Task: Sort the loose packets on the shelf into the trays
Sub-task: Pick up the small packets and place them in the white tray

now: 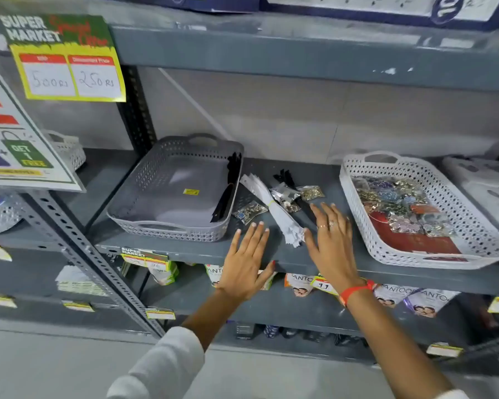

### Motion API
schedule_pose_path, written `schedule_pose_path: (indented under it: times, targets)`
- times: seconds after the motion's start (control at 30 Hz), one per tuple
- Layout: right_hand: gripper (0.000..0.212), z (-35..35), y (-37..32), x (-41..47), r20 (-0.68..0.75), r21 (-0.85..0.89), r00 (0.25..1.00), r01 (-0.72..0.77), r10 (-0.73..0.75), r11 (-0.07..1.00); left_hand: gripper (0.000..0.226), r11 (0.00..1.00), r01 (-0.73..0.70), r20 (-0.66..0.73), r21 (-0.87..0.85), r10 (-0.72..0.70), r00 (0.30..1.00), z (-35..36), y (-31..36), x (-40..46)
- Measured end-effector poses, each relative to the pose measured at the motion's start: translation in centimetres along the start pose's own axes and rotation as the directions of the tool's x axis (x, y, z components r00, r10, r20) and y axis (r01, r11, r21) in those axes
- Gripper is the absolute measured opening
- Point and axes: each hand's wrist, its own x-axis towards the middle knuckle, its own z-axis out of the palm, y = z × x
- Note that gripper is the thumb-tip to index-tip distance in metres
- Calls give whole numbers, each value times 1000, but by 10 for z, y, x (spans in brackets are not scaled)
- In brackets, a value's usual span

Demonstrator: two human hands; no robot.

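Neither grip held anything. The left hand (247, 262) lay flat, fingers spread, over the front edge of the shelf (202, 249). The right hand (330, 240) was likewise fully open, palm down, fingertips near the loose pile and the thumb just beside the white bundle. One red band (356, 290) circled the right wrist; rings showed on two of its fingers.

Loose packets lay on the shelf between two trays. One bundle of white zippers (274, 210), bound with a thin band, ran diagonally toward the front edge. One black zipper bundle (293, 187) lay behind it, partly covered. About four small clear packets of metallic trim were visible: one (249, 211) left of the white bundle, one (311, 192) to the right, and two crumpled ones (284, 195) in the middle; the exact count could not be confirmed.

The grey tray (144, 208), perforated plastic with moulded handles, stood at the left and held black zippers (228, 194) along its right wall plus one yellow sticker on its floor. The white tray (458, 203), same perforated pattern, stood at the right, filled with many glittering packets (398, 205) over a red card.

The shelf was grey painted metal on slotted uprights, against a pale wall. One yellow price sign (69, 73) read 500 and 250. Hanging pouches (300, 283) lined the shelf below.
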Motion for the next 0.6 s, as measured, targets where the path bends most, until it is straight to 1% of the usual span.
schedule_pose_path:
  times: [0.03,0.1,0.17,0.23,0.27,0.3,0.33,0.37,0.4,0.43,0.47,0.5,0.53,0.6]
  targets:
    - [44,4,-2,9,-5,33,999,45,-45,998,68,1000,11,12,-12,-11,1000,3,0,-1]
    - [35,10,-8,26,31,70,989,140,-142,988,68,999,47,32,-27,-47,998,4,1,0]
    - [32,14,-18,46,123,110,962,232,-245,967,69,996,74,59,-45,-72,996,5,1,0]
    - [31,23,-30,61,225,133,912,321,-344,938,68,996,70,64,-63,-66,996,4,0,1]
    - [30,26,-36,68,283,141,888,334,-361,932,66,996,60,67,-70,-55,996,3,-1,1]
    - [28,29,-44,75,312,141,882,325,-353,935,65,996,52,56,-71,-49,997,3,-1,1]
    - [25,32,-53,80,312,151,898,274,-309,950,64,996,48,50,-74,-45,998,3,-1,1]
    - [24,35,-59,84,299,169,926,187,-231,968,63,996,47,46,-77,-44,998,3,-1,0]
    - [28,39,-64,88,300,192,946,66,-123,979,63,996,48,42,-80,-45,998,3,-1,0]
    - [37,44,-69,92,318,215,948,-58,-14,975,63,996,48,39,-79,-45,998,3,0,0]
    - [42,50,-72,95,367,239,927,-173,76,956,63,996,46,40,-78,-43,998,2,-1,0]
    - [39,55,-76,97,434,281,889,-284,142,917,63,996,48,46,-75,-45,998,2,0,0]
    - [33,59,-78,99,505,333,842,-393,190,857,63,996,46,50,-74,-43,998,2,0,0]
    - [22,65,-82,101,580,417,770,-561,266,716,63,996,50,61,-69,-45,997,1,0,0]
